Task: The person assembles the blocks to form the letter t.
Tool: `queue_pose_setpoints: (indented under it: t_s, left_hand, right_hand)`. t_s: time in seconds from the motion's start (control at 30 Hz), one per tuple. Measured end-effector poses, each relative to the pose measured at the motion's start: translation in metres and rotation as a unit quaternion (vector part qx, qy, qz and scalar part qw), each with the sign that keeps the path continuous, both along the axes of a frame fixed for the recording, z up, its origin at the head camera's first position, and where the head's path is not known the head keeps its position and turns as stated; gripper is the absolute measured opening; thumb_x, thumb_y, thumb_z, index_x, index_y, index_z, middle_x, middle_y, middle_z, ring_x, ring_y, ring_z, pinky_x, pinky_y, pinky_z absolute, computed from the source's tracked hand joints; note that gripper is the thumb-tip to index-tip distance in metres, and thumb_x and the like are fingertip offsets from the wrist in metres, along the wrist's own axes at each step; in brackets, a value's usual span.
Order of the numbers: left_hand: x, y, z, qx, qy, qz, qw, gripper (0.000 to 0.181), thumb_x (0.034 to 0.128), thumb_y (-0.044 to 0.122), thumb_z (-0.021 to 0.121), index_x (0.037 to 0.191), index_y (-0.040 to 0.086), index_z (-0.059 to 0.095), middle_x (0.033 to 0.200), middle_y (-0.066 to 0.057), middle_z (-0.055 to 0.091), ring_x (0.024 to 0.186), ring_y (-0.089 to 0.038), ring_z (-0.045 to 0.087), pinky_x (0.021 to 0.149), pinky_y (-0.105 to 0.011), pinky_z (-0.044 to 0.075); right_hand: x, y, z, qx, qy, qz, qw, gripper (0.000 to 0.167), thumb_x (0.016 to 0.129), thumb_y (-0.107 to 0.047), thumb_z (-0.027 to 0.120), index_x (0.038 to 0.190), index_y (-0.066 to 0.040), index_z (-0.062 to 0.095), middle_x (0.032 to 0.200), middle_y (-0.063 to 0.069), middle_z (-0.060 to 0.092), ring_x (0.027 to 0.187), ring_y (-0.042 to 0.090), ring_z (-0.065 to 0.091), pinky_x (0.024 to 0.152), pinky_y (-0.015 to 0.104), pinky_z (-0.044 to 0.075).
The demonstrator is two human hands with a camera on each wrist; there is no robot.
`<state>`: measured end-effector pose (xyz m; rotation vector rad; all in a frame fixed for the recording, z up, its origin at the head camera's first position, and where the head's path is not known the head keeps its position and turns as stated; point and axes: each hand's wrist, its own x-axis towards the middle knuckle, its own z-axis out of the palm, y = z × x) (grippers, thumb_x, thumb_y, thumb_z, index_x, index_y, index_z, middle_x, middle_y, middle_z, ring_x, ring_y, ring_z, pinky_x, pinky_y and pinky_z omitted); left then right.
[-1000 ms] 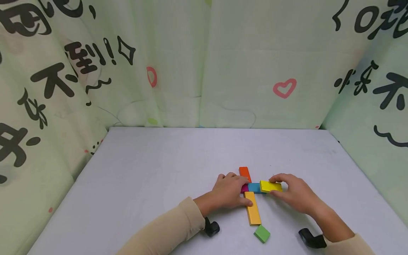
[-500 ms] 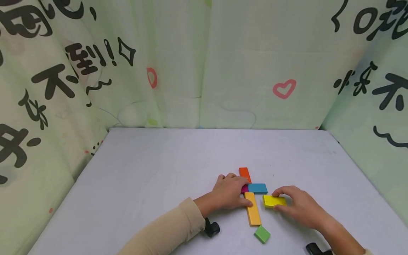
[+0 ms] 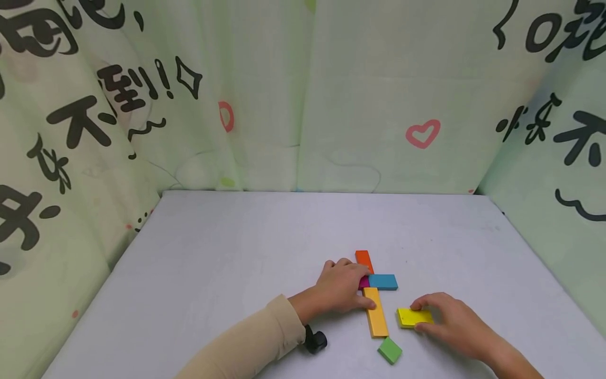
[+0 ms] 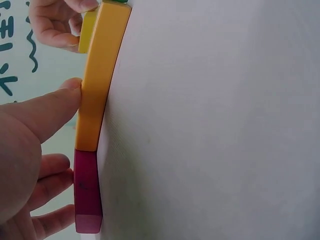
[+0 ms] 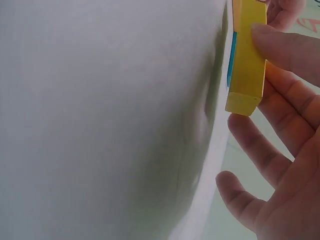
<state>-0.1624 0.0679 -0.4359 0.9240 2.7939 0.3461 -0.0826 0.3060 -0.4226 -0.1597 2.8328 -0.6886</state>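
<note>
My right hand pinches a yellow block between thumb and fingers, to the right of a flat row of blocks. The left hand rests on the row; its thumb touches the long orange-yellow block and its other fingers lie on the magenta block. That magenta block is mostly covered by the hand in the head view. A red-orange block extends away behind it, and a blue block sticks out to the right. At the near end, a green block lies turned cornerwise.
A white table carries all the blocks. Light green printed curtains enclose its back and sides. A black wrist camera sits below the left wrist, near the table surface.
The yellow block, held in my right hand, has moved off the end of the blue block, toward me and slightly right. The left hand and the other blocks have stayed put.
</note>
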Motion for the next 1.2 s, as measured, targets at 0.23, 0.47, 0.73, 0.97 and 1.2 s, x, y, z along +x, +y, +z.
queue_pose_setpoints:
  t_s: [0.23,0.47,0.73,0.97,1.2]
  left_hand:
    - [0.0,-0.001,-0.001,0.001,-0.005,0.004,1.0,0.065,0.0819,0.061,0.073,0.136,0.028,0.059,0.13,0.015,0.059,0.123,-0.012,0.046,0.092,-0.035,0.037]
    - [0.0,0.0,-0.004,0.0,-0.008,0.007,0.9999,0.065,0.0813,0.062,0.074,0.136,0.029,0.059,0.129,0.015,0.06,0.122,-0.012,0.046,0.09,-0.035,0.037]
    - [-0.001,0.0,-0.002,-0.004,-0.003,0.005,1.0,0.066,0.0817,0.062,0.073,0.137,0.029,0.059,0.129,0.016,0.059,0.123,-0.012,0.046,0.091,-0.035,0.037]
    - [0.0,0.0,-0.003,-0.01,0.004,0.006,0.9999,0.066,0.082,0.064,0.072,0.137,0.029,0.058,0.13,0.015,0.059,0.124,-0.012,0.046,0.092,-0.035,0.037]
    - [0.001,0.0,-0.001,-0.012,0.008,0.002,0.9999,0.067,0.0827,0.064,0.071,0.138,0.028,0.058,0.131,0.014,0.059,0.124,-0.012,0.046,0.093,-0.035,0.037]
  right_hand:
    - [0.003,0.004,-0.004,0.011,-0.023,0.006,0.9996,0.035,0.078,-0.024,0.086,0.108,-0.014,0.071,0.108,-0.004,0.066,0.104,0.025,0.058,0.096,0.057,0.044]
    - [0.006,0.003,-0.006,0.02,-0.056,0.005,0.9982,0.037,0.076,-0.025,0.088,0.107,-0.014,0.072,0.105,-0.006,0.065,0.099,0.021,0.057,0.095,0.056,0.046]
    - [0.012,0.0,-0.004,0.028,-0.083,-0.004,0.9962,0.037,0.074,-0.025,0.089,0.104,-0.014,0.072,0.102,-0.005,0.064,0.095,0.02,0.056,0.092,0.053,0.048]
    - [0.018,0.001,-0.004,0.016,-0.083,0.011,0.9964,0.032,0.073,-0.023,0.089,0.1,-0.017,0.072,0.099,-0.007,0.063,0.094,0.018,0.055,0.089,0.049,0.049]
    - [0.024,-0.003,-0.008,0.011,-0.131,-0.023,0.991,0.035,0.073,-0.02,0.089,0.102,-0.014,0.072,0.098,-0.005,0.063,0.089,0.018,0.054,0.087,0.045,0.052]
